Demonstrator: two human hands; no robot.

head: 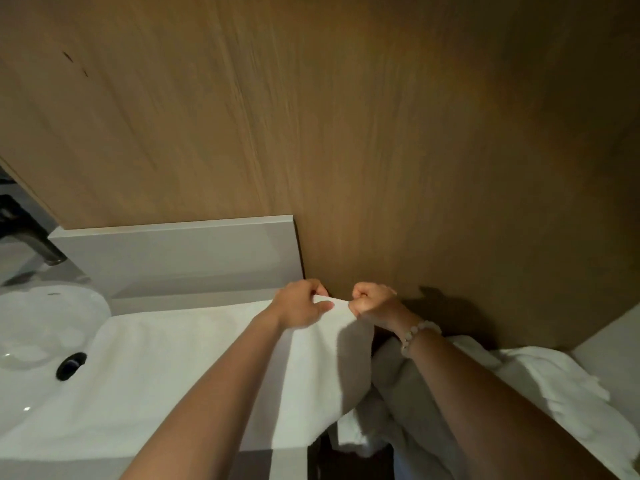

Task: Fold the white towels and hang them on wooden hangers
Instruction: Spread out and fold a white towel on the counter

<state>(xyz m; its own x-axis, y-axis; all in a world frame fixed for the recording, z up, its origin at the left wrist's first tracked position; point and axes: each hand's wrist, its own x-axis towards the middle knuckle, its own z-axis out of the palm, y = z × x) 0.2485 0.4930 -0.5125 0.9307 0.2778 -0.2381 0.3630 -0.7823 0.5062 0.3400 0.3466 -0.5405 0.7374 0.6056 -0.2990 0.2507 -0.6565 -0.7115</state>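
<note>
A: Where's the towel point(194, 368)?
B: Spread on the surface point(156, 304), lower centre of frame; left hand point(301, 304) and right hand point(372, 303) each pinch its far edge.
A: Advice?
B: Match corners squarely, hold the edge taut before creasing.

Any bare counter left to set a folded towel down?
Only a narrow counter strip between the backsplash and the spread towel. The sink fills the left; crumpled towels crowd the right.
</note>
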